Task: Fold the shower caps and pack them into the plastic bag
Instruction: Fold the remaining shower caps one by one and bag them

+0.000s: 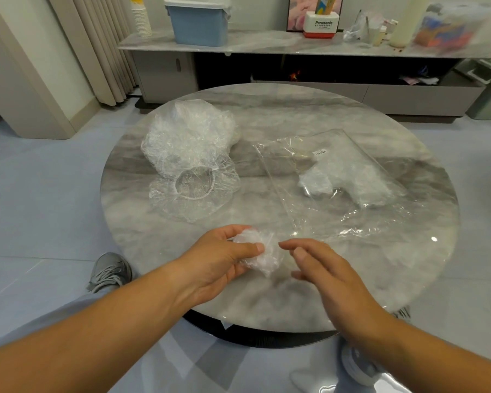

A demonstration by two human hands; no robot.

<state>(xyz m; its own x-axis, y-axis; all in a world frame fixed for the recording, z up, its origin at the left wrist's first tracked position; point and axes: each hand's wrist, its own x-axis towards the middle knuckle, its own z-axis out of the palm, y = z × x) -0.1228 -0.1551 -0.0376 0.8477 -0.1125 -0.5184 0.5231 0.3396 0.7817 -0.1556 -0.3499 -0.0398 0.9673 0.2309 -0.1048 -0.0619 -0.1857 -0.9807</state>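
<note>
Crinkly plastic: I am pinching the folded shower cap (260,255) in my left grip (220,258) above the near bench (267,114), likely to stop it springing open. My right grip (322,269) is hovering open, empty, beside it, nearer the plastic bag (338,154).

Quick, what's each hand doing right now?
Left hand: grips a folded shower cap.
Right hand: open, holding nothing.
</note>
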